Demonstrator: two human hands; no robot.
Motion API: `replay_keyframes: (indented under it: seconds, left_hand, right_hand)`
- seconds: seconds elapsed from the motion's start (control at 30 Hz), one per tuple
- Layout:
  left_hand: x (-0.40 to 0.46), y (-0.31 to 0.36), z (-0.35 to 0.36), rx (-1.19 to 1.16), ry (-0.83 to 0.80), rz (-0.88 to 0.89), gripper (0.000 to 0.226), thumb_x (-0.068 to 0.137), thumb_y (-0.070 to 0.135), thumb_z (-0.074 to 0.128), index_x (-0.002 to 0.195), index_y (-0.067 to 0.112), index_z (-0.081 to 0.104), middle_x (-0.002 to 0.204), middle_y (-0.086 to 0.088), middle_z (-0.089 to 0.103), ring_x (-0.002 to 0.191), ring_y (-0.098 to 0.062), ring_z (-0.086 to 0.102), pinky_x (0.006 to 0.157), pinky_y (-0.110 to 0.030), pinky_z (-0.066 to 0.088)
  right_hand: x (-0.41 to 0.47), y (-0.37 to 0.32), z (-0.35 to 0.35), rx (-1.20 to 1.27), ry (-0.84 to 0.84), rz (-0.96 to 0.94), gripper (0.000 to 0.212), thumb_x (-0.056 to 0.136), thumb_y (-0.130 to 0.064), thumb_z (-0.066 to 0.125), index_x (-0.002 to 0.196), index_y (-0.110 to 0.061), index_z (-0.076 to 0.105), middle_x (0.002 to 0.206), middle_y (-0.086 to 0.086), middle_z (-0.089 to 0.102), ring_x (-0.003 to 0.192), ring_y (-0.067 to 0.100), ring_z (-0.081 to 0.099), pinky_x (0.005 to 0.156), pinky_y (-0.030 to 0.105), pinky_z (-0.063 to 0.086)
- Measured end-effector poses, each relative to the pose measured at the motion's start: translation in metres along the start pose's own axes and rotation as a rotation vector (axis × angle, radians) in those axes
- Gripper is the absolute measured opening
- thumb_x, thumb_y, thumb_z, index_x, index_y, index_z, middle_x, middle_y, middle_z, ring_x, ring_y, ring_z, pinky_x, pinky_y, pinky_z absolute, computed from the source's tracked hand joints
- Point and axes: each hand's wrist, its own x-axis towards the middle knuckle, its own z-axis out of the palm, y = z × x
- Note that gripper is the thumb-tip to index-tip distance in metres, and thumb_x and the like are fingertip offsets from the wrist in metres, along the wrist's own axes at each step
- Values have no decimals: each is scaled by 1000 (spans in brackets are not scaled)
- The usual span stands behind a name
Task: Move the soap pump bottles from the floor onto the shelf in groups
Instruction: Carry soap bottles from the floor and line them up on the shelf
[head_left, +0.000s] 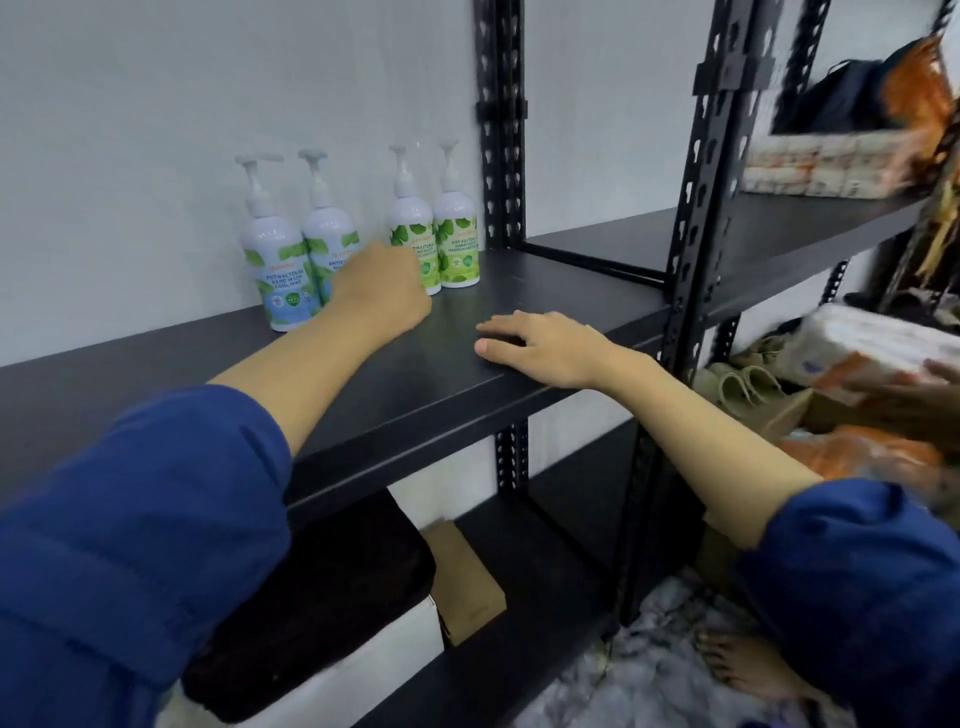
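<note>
Four white soap pump bottles stand upright at the back of the black shelf (545, 291), against the wall. Two have blue-green labels (275, 275) and stand on the left. The other two, with green labels (457, 244), are on the right. My left hand (382, 293) lies on the shelf in front of the inner two bottles, its fingers curled under and touching or nearly touching them. It hides their lower parts, and nothing shows inside it. My right hand (535, 348) rests flat on the shelf near its front edge, fingers spread.
Perforated black uprights (501, 130) (698, 171) frame the shelf. On the lower shelf sit a white box with a black lid (322, 608) and a brown carton (465, 582). The right-hand shelving holds tissue packs (831, 161). Another person's hand (930, 384) and a bare foot (748, 665) are at the right.
</note>
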Motion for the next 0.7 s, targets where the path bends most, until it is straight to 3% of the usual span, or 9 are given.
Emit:
replay_keyframes:
  seconds: [0.07,0.13,0.2,0.4,0.7]
  left_hand:
    - [-14,11,-8,-8,32,60,18,87,8,47,69,3,46,77,-17,48,70,-30,46,60,-33,34]
    - [-26,25,-9,-9,98,141,14,87,9,47,86,-2,55,85,-23,53,76,-37,50,60,-35,36]
    - [-41,44,-7,-1,168,226,27,86,12,46,99,-7,57,98,-32,57,89,-48,53,67,-41,42]
    - [-107,113,26,-66,261,517,24,90,12,44,100,-3,59,100,-23,58,90,-39,56,62,-40,38]
    - [-177,188,188,-218,-129,725,25,96,17,42,107,5,61,105,-11,62,92,-31,58,62,-37,41]
  right_hand:
    - [-21,1,-1,-27,144,23,44,98,-47,37,135,-27,49,140,1,51,128,25,45,98,39,37]
    - [-46,7,-2,-35,264,57,36,98,-39,41,126,-24,57,129,1,60,118,25,53,94,38,44]
    - [-74,18,0,-30,353,103,32,95,-32,44,119,-21,62,119,2,65,110,26,57,91,42,48]
    - [-168,66,43,-100,492,276,31,95,-22,42,118,-15,63,118,4,63,107,26,58,77,34,47]
    - [-273,133,204,-5,468,644,27,93,-15,48,113,-7,63,116,7,62,108,26,55,77,35,46]
